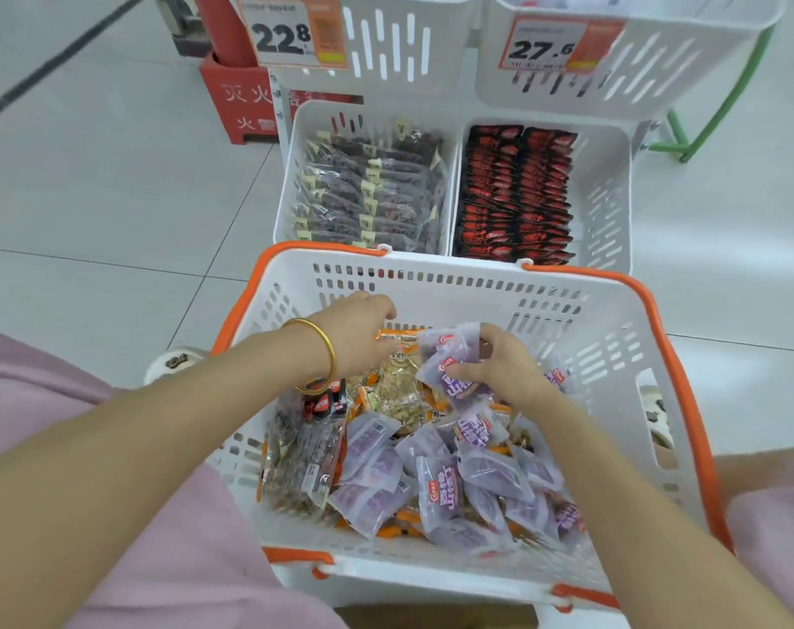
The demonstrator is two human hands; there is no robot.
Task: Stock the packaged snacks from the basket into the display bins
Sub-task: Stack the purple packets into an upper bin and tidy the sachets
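— Pale floor tiles (91, 197) underlie the whole scene. Where is the stock?
— In the white basket (454, 265) with orange handles, directly in front of the person. Right hand (499, 370): thumb and fingers pinch a small bunch of purple packets (449, 351), raised slightly above the heap. Left hand (354, 333): fingers bent downward at the far side of the heap, beside an orange packet (397, 334); whether they grip it cannot be told. A gold bangle (327, 356) circles that wrist.
— And the heap itself?
— Loose purple packets (440, 488) fill the near right. Clear-and-orange packets (399, 397) lie in the middle. Dark red packets (325, 404) and a long packet of dark snack (304, 465) lie at the left.
— Beyond the basket?
— Two white display bins stand side by side, just past its far rim. The left bin (288, 183) holds rows of clear packets with dark contents (368, 192); the right bin (608, 197) holds rows of red-and-black packets (517, 197). Above them are two slotted upper bins (386, 52), with price tags reading 22.8 (291, 34) and 27.6 (549, 47). A red box (236, 102) with white characters stands at the back left, a green frame (722, 97) at the back right. Pink clothing (182, 515) shows at both lower corners
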